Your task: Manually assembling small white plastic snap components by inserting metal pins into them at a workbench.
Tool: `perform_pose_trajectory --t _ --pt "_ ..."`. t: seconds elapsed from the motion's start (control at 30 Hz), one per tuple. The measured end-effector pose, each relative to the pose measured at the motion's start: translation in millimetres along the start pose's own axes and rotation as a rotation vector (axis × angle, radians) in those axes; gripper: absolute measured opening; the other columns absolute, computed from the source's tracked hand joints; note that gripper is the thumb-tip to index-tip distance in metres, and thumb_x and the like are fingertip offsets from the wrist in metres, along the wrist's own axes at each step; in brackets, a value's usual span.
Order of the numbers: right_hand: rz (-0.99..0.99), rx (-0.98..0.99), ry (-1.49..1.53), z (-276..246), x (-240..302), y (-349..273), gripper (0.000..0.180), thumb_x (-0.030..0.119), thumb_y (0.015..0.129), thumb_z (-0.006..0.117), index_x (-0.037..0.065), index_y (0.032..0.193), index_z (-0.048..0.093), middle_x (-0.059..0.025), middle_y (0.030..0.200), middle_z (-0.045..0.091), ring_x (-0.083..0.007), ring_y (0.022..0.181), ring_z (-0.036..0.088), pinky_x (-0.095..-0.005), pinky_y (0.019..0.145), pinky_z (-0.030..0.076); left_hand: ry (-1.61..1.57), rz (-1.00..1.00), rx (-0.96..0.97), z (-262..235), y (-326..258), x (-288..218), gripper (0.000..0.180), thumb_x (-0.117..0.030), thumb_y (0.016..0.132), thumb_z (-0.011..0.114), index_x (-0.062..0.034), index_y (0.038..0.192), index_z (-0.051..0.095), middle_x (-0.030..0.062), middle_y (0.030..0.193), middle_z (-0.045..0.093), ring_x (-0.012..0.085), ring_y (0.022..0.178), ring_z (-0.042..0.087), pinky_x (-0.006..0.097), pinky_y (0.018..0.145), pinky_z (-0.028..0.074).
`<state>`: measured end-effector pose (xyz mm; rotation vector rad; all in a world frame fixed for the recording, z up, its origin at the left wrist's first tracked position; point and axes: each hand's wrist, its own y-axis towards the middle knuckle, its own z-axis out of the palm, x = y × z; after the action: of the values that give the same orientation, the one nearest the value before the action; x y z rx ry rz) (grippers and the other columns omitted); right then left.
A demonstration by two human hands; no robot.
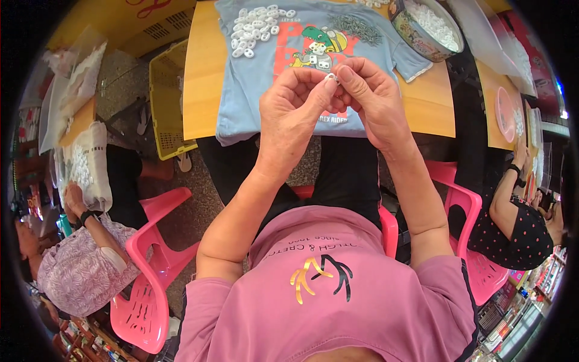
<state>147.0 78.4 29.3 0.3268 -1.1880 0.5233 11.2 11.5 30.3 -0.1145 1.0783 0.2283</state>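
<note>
My left hand (291, 111) pinches a small white plastic piece (330, 76) between thumb and forefinger. My right hand (375, 99) meets it there, closed thumb against finger, and whatever it grips is too small to make out. Both hands are raised over a folded light-blue T-shirt (247, 96) spread on the table. Just beyond my fingertips lie several white squarish pieces (321, 62) on the shirt's print. A pile of white oval pieces with holes (253, 29) is at the far left of the shirt, and a heap of small grey metal parts (357, 29) at its far right.
A round tin (416, 43) full of white pieces stands at the table's (431, 117) far right. A yellow crate (172, 99) is left of the table. Pink chairs (151, 289) flank me. Other people work at both sides; a pink basket (505, 114) sits on the right table.
</note>
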Motion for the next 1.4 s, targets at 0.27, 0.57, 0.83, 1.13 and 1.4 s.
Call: perform_pose_trajectory --t 0.27,0.57,0.83,1.13,1.4 --pt "-0.196 -0.006 -0.156 1.7 -3.1 -1.4 0.013 0.014 0.094 0.063 0.002 0.099 0.062 -0.0022 0.084 0.062 -0.0082 0.074 0.057 -0.0215 0.067 0.047 0.072 0.025 -0.021 -3.0 -2.1 1.8 0.014 -0.006 0.091 0.065 0.005 0.097 0.058 0.0105 0.083 0.068 0.0135 0.074 0.066 0.025 0.068 0.055" --pt "0.002 0.0 -0.285 -7.4 -9.0 -2.9 0.014 0.012 0.093 0.064 -0.002 0.095 0.061 -0.0036 0.091 0.063 -0.0106 0.073 0.06 -0.0256 0.064 0.052 0.161 -0.025 -0.01 -18.3 2.6 14.9 0.014 -0.009 0.091 0.066 0.0038 0.096 0.062 0.0073 0.081 0.067 0.0108 0.072 0.064 0.024 0.065 0.053" --pt "-0.639 0.339 -1.151 -9.7 29.4 -4.2 0.011 0.0 0.083 0.066 -0.003 0.091 0.059 -0.0143 0.086 0.061 -0.0298 0.073 0.061 -0.0345 0.063 0.049 0.147 -0.166 0.164 -27.0 -7.4 -6.3 0.014 -0.009 0.092 0.064 0.0034 0.097 0.061 0.0045 0.083 0.065 0.0092 0.073 0.061 0.023 0.066 0.051" --pt "-0.594 0.37 -1.039 -1.0 10.2 -1.4 0.01 -0.003 0.082 0.065 -0.002 0.089 0.059 -0.0145 0.082 0.06 -0.0295 0.072 0.061 -0.0349 0.06 0.048 0.249 -0.136 0.11 -33.7 -16.1 -8.2 0.01 -0.006 0.09 0.066 0.0018 0.095 0.062 0.0011 0.08 0.063 0.0061 0.071 0.059 0.021 0.062 0.049" --pt "-0.188 0.451 -0.81 28.5 -16.9 54.0 0.015 0.012 0.09 0.063 -0.003 0.087 0.061 -0.0056 0.073 0.057 -0.0111 0.059 0.057 -0.0262 0.053 0.044 0.143 -0.113 -0.067 -85.4 -8.2 -5.6 0.015 -0.01 0.091 0.065 0.0022 0.098 0.062 0.0079 0.084 0.068 0.0113 0.071 0.062 0.025 0.068 0.05"
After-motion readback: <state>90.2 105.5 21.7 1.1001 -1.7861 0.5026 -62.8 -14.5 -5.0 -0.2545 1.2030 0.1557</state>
